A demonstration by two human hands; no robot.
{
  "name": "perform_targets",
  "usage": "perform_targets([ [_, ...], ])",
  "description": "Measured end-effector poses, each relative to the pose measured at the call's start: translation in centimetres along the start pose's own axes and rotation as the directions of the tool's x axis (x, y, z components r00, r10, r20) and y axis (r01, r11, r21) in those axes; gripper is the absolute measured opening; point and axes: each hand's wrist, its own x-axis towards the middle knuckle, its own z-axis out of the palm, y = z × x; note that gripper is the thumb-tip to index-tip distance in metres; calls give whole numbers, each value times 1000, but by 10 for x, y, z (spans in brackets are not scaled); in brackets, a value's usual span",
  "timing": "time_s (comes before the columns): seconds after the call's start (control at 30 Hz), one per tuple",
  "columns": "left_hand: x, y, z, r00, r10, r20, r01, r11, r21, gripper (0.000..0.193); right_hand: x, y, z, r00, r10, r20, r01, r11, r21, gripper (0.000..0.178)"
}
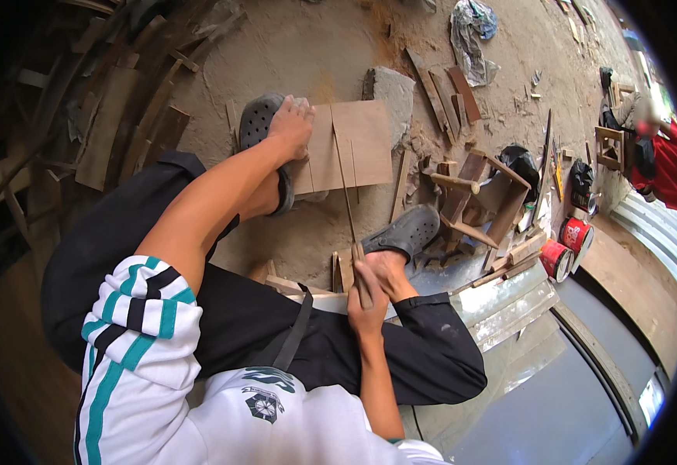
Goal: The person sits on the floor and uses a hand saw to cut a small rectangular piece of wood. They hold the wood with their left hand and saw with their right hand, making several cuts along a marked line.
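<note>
A flat light-brown wooden board [369, 143] lies between my feet, close to a grey stone block [390, 94]. My left hand [293, 128] is closed on the board's left edge, next to my left clog [258, 118]. In my right hand [368, 298], fingers wrapped round it, is the wooden handle of a handsaw [345, 186]. Its long narrow blade reaches away from me and lies across the board. Thin dark lines run along the board beside the blade; I cannot tell which are cuts. My right clog [408, 231] is just right of the saw.
Wood offcuts [113, 124] are heaped at the left. An upturned wooden frame [501, 198], red cans [557, 260] and a plastic bag [474, 39] lie to the right. Grey sheets [540, 387] cover the lower right. A person in red [664, 167] is at the far right.
</note>
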Motion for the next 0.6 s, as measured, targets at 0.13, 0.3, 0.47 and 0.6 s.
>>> perform_targets([
  [0.13, 13, 10, -16, 999, 39, -1, -39, 999, 26, 110, 105, 22, 36, 987, -114, -114, 123, 989, 77, 46],
  [0.3, 8, 6, -5, 1000, 9, -15, -8, 999, 32, 110, 66, 30, 36, 991, -110, -72, 116, 990, 80, 44],
  [0.47, -4, -2, 6, 1000, -4, -22, 5, 999, 32, 111, 0, 15, 15, 999, -29, -20, 30, 995, 91, 47],
  [0.6, 10, 14, -18, 998, 27, -61, -25, 999, 32, 110, 108, 25, 39, 992, -86, -88, 96, 989, 116, 46],
])
